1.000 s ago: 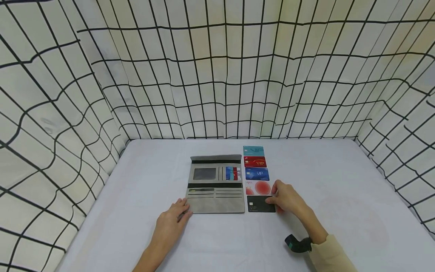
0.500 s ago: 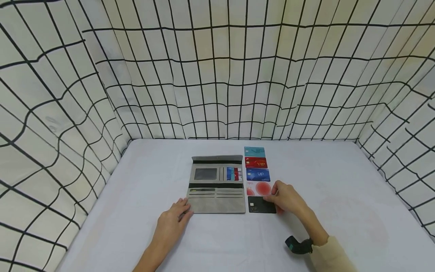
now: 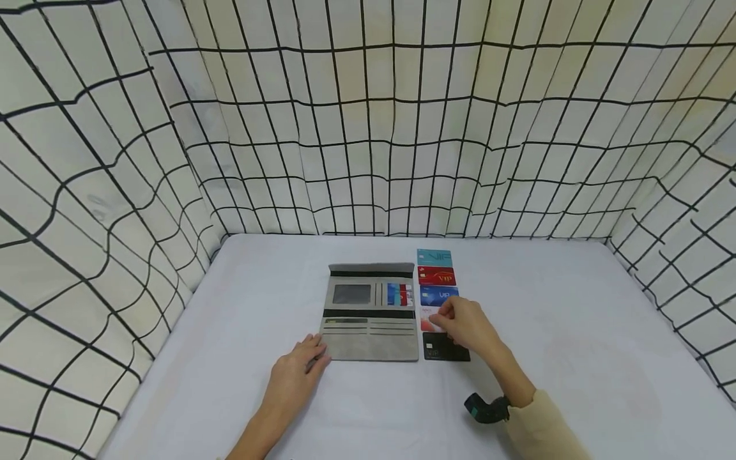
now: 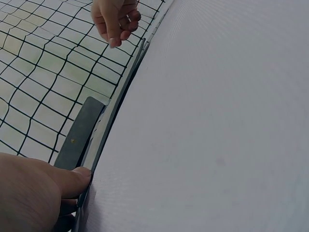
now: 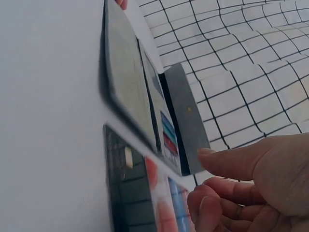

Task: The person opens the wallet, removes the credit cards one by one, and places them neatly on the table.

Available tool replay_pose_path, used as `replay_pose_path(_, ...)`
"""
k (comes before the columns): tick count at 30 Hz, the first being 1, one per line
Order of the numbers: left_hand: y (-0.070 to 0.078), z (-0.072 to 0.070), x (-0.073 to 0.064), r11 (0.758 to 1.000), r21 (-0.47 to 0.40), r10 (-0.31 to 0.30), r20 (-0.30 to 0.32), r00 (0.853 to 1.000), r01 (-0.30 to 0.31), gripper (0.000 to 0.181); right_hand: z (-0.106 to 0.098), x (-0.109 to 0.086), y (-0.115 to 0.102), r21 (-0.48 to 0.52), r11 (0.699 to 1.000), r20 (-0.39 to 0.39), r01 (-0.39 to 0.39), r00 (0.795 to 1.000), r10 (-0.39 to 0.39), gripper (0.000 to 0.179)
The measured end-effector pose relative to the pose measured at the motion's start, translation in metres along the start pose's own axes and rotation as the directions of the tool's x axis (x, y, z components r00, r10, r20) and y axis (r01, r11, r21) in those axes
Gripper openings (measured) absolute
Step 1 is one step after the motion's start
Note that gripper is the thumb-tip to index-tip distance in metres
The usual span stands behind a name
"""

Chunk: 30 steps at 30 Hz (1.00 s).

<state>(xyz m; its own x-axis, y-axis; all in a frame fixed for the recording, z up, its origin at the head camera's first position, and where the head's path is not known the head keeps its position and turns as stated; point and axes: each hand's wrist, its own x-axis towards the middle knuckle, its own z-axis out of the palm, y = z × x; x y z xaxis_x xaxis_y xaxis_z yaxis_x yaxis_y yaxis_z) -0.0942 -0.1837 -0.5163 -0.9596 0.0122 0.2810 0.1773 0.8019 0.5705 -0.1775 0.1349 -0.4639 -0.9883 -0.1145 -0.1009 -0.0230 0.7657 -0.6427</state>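
A grey wallet (image 3: 368, 349) lies unfolded on the white table, with small cards showing in its upper right slots. My left hand (image 3: 297, 377) rests at its lower left corner, fingers extended against the edge; in the left wrist view the thumb (image 4: 75, 181) touches that edge. Right of the wallet runs a column of cards: teal (image 3: 434, 257), red (image 3: 436, 276), blue (image 3: 434, 295), pink-and-white (image 3: 426, 319) and black (image 3: 445, 350). Above the pink-and-white card hovers my right hand (image 3: 468, 326), partly covering it. Its fingers are loosely bent, apart from the thumb (image 5: 231, 157), with nothing between them.
A white sheet covers the table (image 3: 259, 281). Behind and beside it stand white walls with a black grid (image 3: 368, 128). A black wrist device (image 3: 489, 407) sits on my right wrist, below a cream sleeve (image 3: 543, 428).
My right hand has moved left and slightly up, from the right edges of the black and pink-and-white cards to above the pink-and-white one. My left hand stays at the wallet. The head view shifts slightly.
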Motion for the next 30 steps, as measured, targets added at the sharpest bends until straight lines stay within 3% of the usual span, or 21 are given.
replay_pose_path(12, 0.0, 0.0, 0.001, 1.0, -0.004, -0.017, 0.009, 1.0, 0.017, 0.029, 0.027, 0.022, -0.04, 0.067, 0.99, 0.082, 0.12, 0.989, -0.126, 0.02)
replay_pose_path(21, 0.0, -0.001, -0.001, 1.0, 0.005, -0.025, 0.003, 1.0, 0.025, 0.029, 0.055, 0.032, -0.057, 0.138, 0.965, 0.125, 0.224, 0.962, -0.242, 0.016)
replay_pose_path(30, -0.001, 0.001, 0.001, 1.0, 0.005, -0.004, -0.007, 1.0, 0.004, 0.028, 0.073, 0.035, -0.066, 0.165, 0.953, 0.168, 0.255, 0.945, -0.282, 0.012)
